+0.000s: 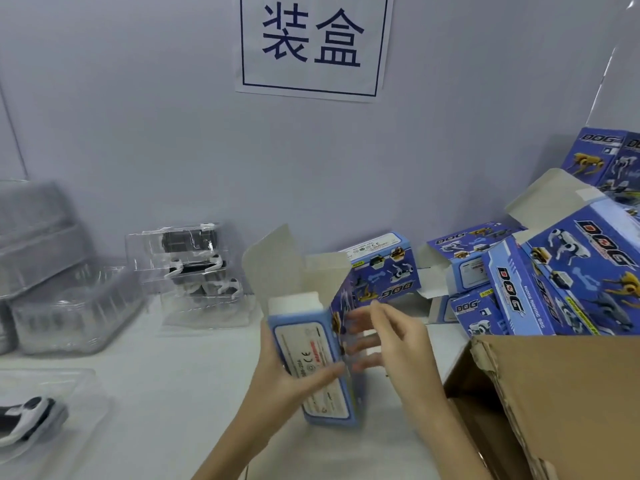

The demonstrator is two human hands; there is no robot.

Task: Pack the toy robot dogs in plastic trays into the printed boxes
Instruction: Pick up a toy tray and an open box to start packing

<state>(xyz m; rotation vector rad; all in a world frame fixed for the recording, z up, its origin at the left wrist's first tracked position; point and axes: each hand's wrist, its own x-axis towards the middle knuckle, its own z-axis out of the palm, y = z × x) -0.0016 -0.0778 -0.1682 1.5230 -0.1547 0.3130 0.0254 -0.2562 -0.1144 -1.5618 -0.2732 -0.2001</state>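
Blue printed box [320,355], flaps open, gripped by left hand [287,375]; right hand [388,344] fingers straight against it

Open white bench [194,393] left of the left hand [287,372]. Beyond it, blocked by stacked clear plastic trays of toy dogs [194,268]. Hemmed close on the right of the right hand [391,337] by brown cardboard carton [554,393] and piled blue printed boxes [561,282].
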